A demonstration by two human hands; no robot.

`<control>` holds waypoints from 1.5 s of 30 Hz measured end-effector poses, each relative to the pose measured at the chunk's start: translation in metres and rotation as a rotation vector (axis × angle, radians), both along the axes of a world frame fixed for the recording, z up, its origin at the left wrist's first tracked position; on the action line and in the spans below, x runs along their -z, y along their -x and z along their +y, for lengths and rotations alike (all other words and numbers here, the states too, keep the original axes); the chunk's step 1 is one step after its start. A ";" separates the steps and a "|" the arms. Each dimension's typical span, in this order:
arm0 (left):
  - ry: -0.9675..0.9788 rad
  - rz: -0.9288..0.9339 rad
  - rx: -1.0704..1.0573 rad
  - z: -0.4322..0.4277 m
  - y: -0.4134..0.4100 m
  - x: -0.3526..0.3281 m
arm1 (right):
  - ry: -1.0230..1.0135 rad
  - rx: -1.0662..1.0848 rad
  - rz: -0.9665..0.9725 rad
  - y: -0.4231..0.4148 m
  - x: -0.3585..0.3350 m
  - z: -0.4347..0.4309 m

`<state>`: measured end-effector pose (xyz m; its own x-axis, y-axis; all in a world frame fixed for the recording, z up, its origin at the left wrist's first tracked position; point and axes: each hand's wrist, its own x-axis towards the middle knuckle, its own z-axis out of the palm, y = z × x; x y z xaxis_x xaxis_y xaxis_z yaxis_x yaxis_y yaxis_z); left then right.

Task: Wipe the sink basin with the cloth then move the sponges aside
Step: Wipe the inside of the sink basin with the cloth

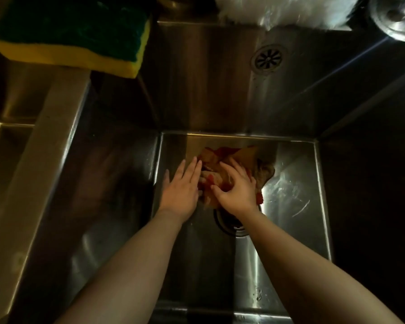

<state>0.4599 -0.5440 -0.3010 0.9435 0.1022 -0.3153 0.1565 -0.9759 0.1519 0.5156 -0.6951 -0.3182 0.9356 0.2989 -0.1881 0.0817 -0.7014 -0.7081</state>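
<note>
An orange and tan cloth [248, 162] lies crumpled on the floor of the steel sink basin [292, 190], near its far wall. My left hand [181, 185] lies flat with straight fingers, its fingertips at the cloth's left edge. My right hand [235, 191] presses on the cloth with bent, spread fingers. A yellow sponge with a green scouring pad [68, 33] sits on the ledge at the sink's back left corner. Something white and fluffy [285, 10] rests on the back rim.
The drain [229, 224] lies in the basin floor, partly under my right wrist. An overflow grate [268, 58] is set in the back wall. A round steel fitting [400, 15] is at the top right. A second basin [12, 141] lies left of the divider.
</note>
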 end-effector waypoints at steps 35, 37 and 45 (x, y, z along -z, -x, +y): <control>-0.036 0.158 0.267 -0.076 -0.042 0.001 | 0.504 -0.008 0.070 -0.001 0.021 -0.077; -0.030 0.147 0.266 -0.074 -0.043 0.001 | 0.504 0.002 0.068 -0.004 0.020 -0.074; -0.010 0.102 0.268 -0.067 -0.047 0.004 | 0.501 0.027 0.088 -0.005 0.019 -0.071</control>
<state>0.5069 -0.6112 -0.3055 0.9006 -0.1432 -0.4105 -0.0937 -0.9859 0.1385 0.5209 -0.7663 -0.3373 0.9161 0.1277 -0.3802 0.0142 -0.9577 -0.2874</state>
